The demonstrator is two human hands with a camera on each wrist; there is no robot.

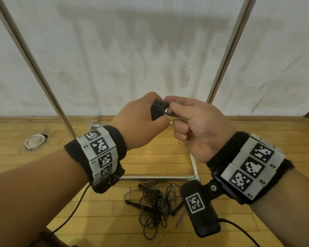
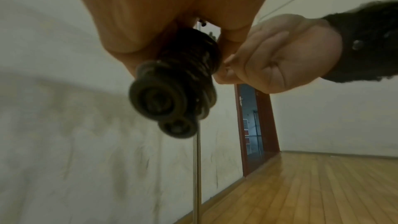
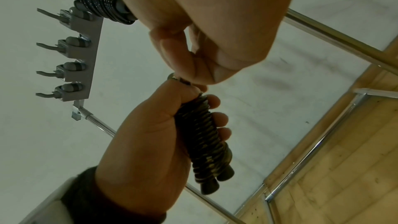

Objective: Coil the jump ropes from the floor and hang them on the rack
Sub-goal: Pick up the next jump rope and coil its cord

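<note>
My left hand [image 1: 143, 120] grips a black jump rope bundle [image 1: 156, 108], the cord wound tightly round its two handles [image 3: 206, 142]. My right hand [image 1: 191, 120] pinches the cord's end at the top of the bundle, thumb and forefinger together. Both hands are at chest height in front of the rack. In the left wrist view the handle ends [image 2: 172, 101] point at the camera. A tangled pile of black and grey ropes [image 1: 155, 202] lies on the wooden floor below my hands. The rack's hook strip [image 3: 86, 48] shows up left, with one wound rope [image 3: 103, 6] on its top hook.
The rack's two metal uprights [image 1: 34, 68] [image 1: 228, 50] rise against a white wall, and its base bar [image 1: 155, 178] runs along the floor near the pile. A white coiled cord [image 1: 35, 141] lies on the floor at left. A doorway [image 2: 252, 125] opens at right.
</note>
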